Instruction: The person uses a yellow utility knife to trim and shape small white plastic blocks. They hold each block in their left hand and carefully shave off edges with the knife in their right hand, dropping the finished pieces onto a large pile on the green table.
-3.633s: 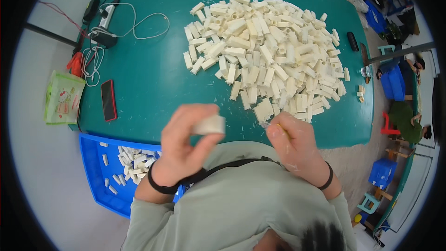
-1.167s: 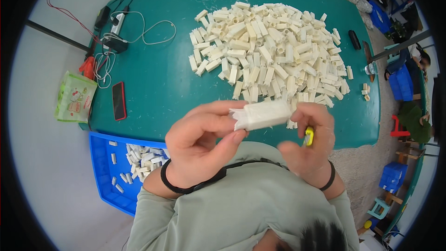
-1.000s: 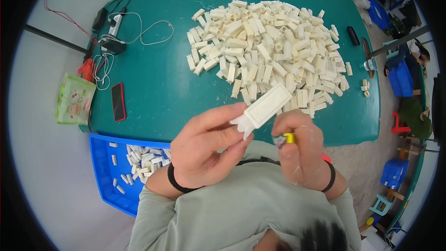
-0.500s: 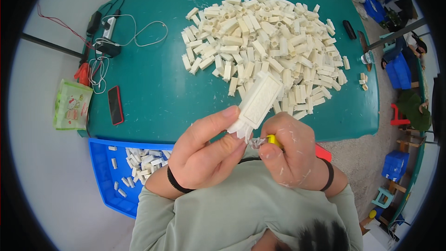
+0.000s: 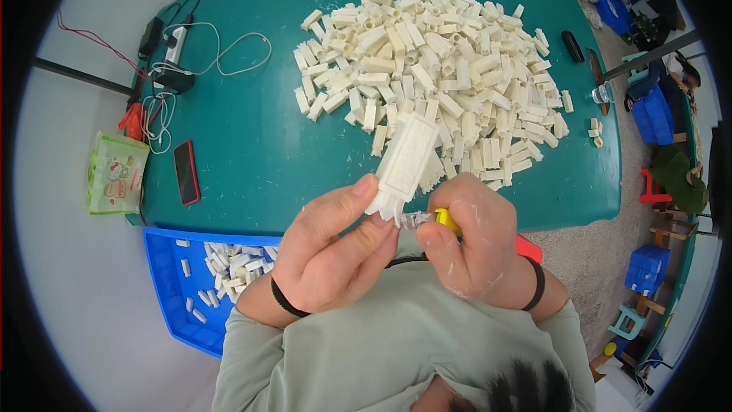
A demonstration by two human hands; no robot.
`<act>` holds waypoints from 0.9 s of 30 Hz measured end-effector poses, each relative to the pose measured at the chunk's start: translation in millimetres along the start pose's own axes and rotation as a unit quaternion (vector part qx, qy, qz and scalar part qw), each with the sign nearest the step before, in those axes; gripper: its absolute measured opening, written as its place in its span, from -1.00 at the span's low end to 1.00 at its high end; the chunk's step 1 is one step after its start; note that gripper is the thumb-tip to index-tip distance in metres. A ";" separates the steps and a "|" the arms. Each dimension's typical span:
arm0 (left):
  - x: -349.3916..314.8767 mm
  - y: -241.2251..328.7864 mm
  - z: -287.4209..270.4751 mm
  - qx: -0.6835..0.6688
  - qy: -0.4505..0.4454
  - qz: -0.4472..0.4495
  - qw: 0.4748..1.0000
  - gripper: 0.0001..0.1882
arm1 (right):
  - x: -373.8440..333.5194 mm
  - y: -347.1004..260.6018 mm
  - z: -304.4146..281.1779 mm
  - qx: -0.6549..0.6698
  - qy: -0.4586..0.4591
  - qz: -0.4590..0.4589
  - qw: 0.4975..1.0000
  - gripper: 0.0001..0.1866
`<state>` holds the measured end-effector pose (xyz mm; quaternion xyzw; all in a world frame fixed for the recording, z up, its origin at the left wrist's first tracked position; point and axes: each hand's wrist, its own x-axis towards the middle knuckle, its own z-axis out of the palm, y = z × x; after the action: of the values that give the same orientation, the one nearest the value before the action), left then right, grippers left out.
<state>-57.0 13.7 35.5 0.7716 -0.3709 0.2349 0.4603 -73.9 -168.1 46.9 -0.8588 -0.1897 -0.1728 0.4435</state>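
Note:
A cream-white rectangular block [image 5: 409, 156] with a raised panel on its face and a ragged lower end is pinched in my left hand [image 5: 324, 252]. It tilts up and away, over the table's near part. My right hand [image 5: 476, 240] is closed round a small yellow-handled knife [image 5: 447, 220]; most of the handle is hidden in the fist. Its blade area reaches the block's ragged end by my left fingertips, where the exact contact is hard to make out. White shavings cling to my right hand. Beyond the hands lies a large heap of similar hollow blocks [image 5: 465, 72].
Left on the green table [image 5: 244, 145] are a red-edged phone [image 5: 186, 173], a power strip [image 5: 176, 44] and cables. A blue tray [image 5: 179, 290] below the table's left edge holds several white pieces. A black object [image 5: 572, 46] and a plastic bottle [image 5: 602, 94] are at the right.
The block and both hands have shifted slightly left, and the block stands a little more upright. My left hand keeps its pinch and my right keeps the knife at the ragged end.

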 end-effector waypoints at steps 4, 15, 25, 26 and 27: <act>0.7 -0.7 1.0 0.005 0.005 -0.001 1.000 -0.64 | 0.4 2.9 0.2 -0.002 0.003 -0.008 1.000 -0.75; 2.0 -1.3 2.3 -0.028 0.069 -0.037 0.997 -0.70 | 1.6 5.4 -2.0 0.065 -0.026 0.010 0.997 -0.75; 3.3 -5.8 -0.2 -0.173 0.044 -0.086 0.980 -0.74 | 4.1 1.3 -5.6 0.336 0.014 0.241 0.910 -0.68; 2.8 -6.9 0.3 -0.189 0.037 -0.094 0.977 -0.75 | 5.0 -0.4 -6.1 0.339 0.013 0.250 0.907 -0.68; 2.3 -7.4 0.7 -0.205 0.031 -0.101 0.973 -0.75 | 5.2 -1.1 -6.4 0.342 0.013 0.258 0.904 -0.69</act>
<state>-49.7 14.5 32.9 0.6868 -0.3169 0.1296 0.6411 -70.8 -171.9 53.5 -0.6711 -0.0028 0.0118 0.7413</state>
